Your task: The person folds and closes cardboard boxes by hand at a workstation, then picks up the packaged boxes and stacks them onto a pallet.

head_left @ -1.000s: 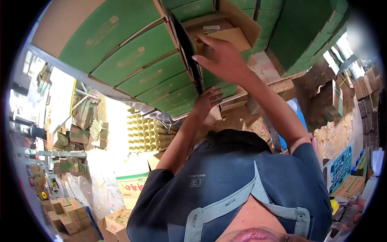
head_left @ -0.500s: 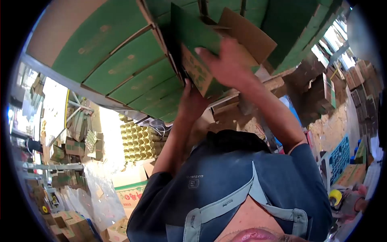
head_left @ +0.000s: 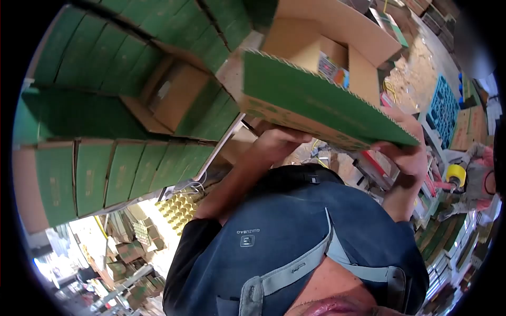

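Note:
A green and brown cardboard box (head_left: 321,100) is held tilted in front of my chest, one long green side facing me. Its brown inside shows, and coloured things behind it are visible through the opening. My left hand (head_left: 279,141) grips the lower edge near the left end, fingers curled and partly hidden by the box. At the right end, my right hand (head_left: 405,152) is wrapped around the lower corner. To the left, green cartons (head_left: 95,174) stand packed in rows, and an open brown carton (head_left: 182,97) sits among them.
Yellow egg trays (head_left: 176,211) lie below the carton rows at the left. Far right are a blue plastic crate-like panel (head_left: 441,113) and a yellow tape roll (head_left: 456,175). Flattened and loose cardboard (head_left: 129,250) clutters the lower left floor.
The box has moved right and toward me, away from the green cartons, and its opening shows more. My right hand has moved from its upper part to its right end. My view has turned.

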The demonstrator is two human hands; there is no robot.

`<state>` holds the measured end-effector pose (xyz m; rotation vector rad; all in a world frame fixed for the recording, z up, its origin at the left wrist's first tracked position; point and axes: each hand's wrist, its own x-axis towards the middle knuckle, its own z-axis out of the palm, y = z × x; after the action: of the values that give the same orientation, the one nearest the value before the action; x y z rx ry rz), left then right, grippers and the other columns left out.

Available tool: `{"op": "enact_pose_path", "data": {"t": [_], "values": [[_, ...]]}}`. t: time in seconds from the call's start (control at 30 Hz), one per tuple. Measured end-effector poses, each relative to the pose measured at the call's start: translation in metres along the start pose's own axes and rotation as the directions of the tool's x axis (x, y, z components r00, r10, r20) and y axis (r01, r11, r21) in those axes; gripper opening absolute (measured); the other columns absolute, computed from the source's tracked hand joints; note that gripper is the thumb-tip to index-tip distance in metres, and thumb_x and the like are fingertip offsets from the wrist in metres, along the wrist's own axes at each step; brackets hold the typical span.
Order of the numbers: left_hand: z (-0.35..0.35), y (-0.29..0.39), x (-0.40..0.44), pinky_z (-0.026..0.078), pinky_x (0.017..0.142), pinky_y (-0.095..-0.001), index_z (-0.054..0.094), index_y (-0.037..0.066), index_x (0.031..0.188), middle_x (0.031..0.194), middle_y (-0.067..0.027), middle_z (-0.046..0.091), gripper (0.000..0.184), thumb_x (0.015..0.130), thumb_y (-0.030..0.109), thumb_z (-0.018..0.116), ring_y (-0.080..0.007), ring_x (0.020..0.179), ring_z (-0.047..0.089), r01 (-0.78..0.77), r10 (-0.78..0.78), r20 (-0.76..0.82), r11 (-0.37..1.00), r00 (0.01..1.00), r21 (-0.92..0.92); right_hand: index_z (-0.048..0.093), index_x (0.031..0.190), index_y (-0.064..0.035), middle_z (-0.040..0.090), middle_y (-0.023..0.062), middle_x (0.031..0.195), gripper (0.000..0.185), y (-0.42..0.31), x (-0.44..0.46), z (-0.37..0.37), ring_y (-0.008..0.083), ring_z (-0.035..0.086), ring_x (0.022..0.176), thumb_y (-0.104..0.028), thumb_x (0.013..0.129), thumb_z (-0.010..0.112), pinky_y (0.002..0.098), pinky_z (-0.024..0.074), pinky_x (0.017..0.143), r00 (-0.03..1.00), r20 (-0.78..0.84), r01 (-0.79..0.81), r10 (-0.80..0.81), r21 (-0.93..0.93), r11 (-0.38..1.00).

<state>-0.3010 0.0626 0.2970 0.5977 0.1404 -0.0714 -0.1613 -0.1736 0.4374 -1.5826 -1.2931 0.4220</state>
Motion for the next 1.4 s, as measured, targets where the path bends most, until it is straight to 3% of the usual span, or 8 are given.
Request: {"op": "enact_pose_path", "data": {"t": [0.3, 0.53, 0.63, 0.83, 0.93, 1.13, 1.27, 1.4], "values": [[-0.141, -0.178, 0.211, 0.052, 0.082, -0.0329, 0.059, -0.001, 0.111, 0.111, -0.0108, 0.062, 0.044, 0.07, -0.017, 0.057, -0.0239, 0.103, 0.058, 0.255, -0.241, 0.083, 0.93, 0.967, -0.266, 0.064, 0.116, -0.0027, 0.062, 0.0132, 0.126, 0.045, 0.204, -0.075, -0.009, 0.031, 0.056, 0.119, 0.01, 0.074, 0.06, 0.0382, 0.045, 0.102, 0.918, -0.221, -0.357, 0.331, -0.092, 0.93], [-0.169, -0.188, 0.257, 0.046, 0.1, -0.0392, 0.044, 0.002, 0.132, 0.125, -0.0143, 0.056, 0.059, 0.079, -0.012, 0.063, -0.0261, 0.114, 0.057, 0.228, -0.097, -0.547, 0.958, 0.831, 0.177, 0.068, 0.112, -0.0059, 0.068, 0.0086, 0.119, 0.037, 0.374, -0.133, 0.01, 0.0308, 0.056, 0.122, 0.008, 0.077, 0.063, 0.0385, 0.0453, 0.101, 0.865, -0.313, -0.482, 0.393, -0.296, 0.825], [-0.177, -0.155, 0.263, 0.047, 0.093, -0.0341, 0.039, 0.002, 0.144, 0.132, -0.0126, 0.057, 0.075, 0.079, 0.008, 0.077, -0.0225, 0.108, 0.059, -0.2, 0.473, 0.0, 0.373, 0.881, 0.906, 0.069, 0.111, -0.006, 0.07, 0.0086, 0.112, 0.037, 0.418, -0.174, 0.024, 0.0264, 0.056, 0.123, 0.009, 0.078, 0.064, 0.0364, 0.0449, 0.1, 0.727, -0.348, -0.641, 0.592, -0.035, 0.766], [-0.154, -0.117, 0.298, 0.048, 0.089, -0.0317, 0.064, 0.006, 0.124, 0.121, -0.0184, 0.065, 0.053, 0.078, 0.027, 0.08, -0.0233, 0.108, 0.063, 0.281, -0.098, -0.27, 0.13, 0.958, 0.951, 0.073, 0.105, -0.0087, 0.072, 0.0165, 0.102, 0.033, 0.428, -0.16, 0.01, 0.0305, 0.069, 0.094, -0.002, 0.073, 0.072, 0.0355, 0.0525, 0.084, 0.458, -0.379, -0.763, 0.804, 0.296, 0.574], [-0.159, -0.139, 0.305, 0.049, 0.086, -0.0364, 0.066, 0.006, 0.118, 0.115, -0.0155, 0.065, 0.056, 0.072, 0.033, 0.083, -0.0268, 0.105, 0.062, 0.195, 0.16, -0.188, -0.032, 0.969, 0.98, 0.071, 0.102, -0.0026, 0.071, 0.017, 0.097, 0.04, 0.409, -0.134, 0.008, 0.034, 0.067, 0.092, -0.024, 0.069, 0.078, 0.0368, 0.0525, 0.086, 0.401, -0.621, -0.824, 0.673, 0.076, 0.561], [-0.165, -0.153, 0.317, 0.049, 0.09, -0.0409, 0.059, 0.009, 0.128, 0.12, -0.0122, 0.062, 0.071, 0.067, 0.034, 0.086, -0.0298, 0.107, 0.06, 0.234, 0.34, -0.167, -0.167, 0.926, 0.958, 0.056, 0.129, -0.0057, 0.064, 0.0193, 0.119, 0.058, 0.398, -0.018, -0.055, 0.0344, 0.059, 0.113, -0.035, 0.081, 0.07, 0.0425, 0.0462, 0.099, 0.702, -0.702, -0.583, -0.117, -0.662, 0.471], [-0.171, -0.153, 0.319, 0.047, 0.091, -0.042, 0.045, 0.011, 0.141, 0.121, -0.0153, 0.059, 0.084, 0.07, 0.031, 0.084, -0.0321, 0.108, 0.058, 0.253, 0.304, -0.216, -0.088, 0.928, 0.963, 0.054, 0.132, -0.006, 0.058, 0.0223, 0.128, 0.075, 0.408, 0.048, -0.061, 0.0285, 0.057, 0.118, -0.056, 0.078, 0.065, 0.0396, 0.0465, 0.098, 0.479, -0.146, -0.757, 0.865, -0.568, 0.323], [-0.181, -0.155, 0.327, 0.049, 0.09, -0.0382, 0.034, 0.01, 0.149, 0.123, -0.0197, 0.061, 0.087, 0.075, 0.019, 0.081, -0.0288, 0.106, 0.062, 0.0, 0.253, 0.0, 0.0, 0.967, 1.0, 0.028, 0.149, 0.0008, 0.021, 0.0227, 0.156, 0.102, 0.411, -0.04, 0.057, 0.0357, 0.015, 0.147, -0.053, 0.074, 0.072, 0.0455, 0.0138, 0.12, 0.737, -0.346, -0.607, 0.581, -0.717, 0.343]]}}
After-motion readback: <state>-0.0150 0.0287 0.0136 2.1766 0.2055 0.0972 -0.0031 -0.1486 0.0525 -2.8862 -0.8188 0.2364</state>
